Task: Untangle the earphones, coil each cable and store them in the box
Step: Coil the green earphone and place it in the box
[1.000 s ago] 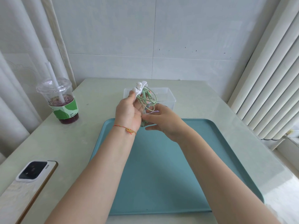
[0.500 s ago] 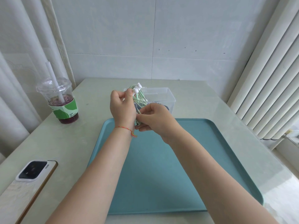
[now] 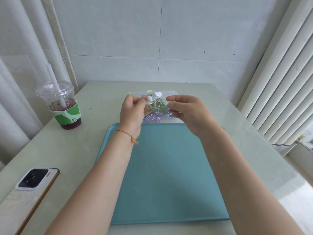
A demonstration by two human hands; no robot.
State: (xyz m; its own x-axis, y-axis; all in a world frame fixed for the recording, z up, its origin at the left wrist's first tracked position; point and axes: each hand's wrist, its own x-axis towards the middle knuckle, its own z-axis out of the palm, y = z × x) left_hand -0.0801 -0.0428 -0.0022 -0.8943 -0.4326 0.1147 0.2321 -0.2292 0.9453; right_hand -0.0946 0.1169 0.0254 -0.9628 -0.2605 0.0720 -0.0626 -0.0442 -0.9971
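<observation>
Green earphones point(image 3: 156, 103) with white earbuds are bunched into a small coil, held in the air just above the clear plastic box point(image 3: 171, 92). My left hand point(image 3: 131, 112) pinches the coil near the white buds. My right hand point(image 3: 188, 111) pinches the green cable on the coil's right side. Inside the box lies a purple earphone cable point(image 3: 152, 118), partly hidden behind my hands.
A teal tray point(image 3: 166, 175) lies in front of the box, under my forearms. An iced drink cup point(image 3: 61, 106) with a straw stands at the left. A phone point(image 3: 32, 185) lies face down near the table's front left edge. Window blinds point(image 3: 279, 82) hang at the right.
Both hands have moved forward with the green earphones, from above the tray's far edge to over the box. My right hand has drawn away to the coil's right side.
</observation>
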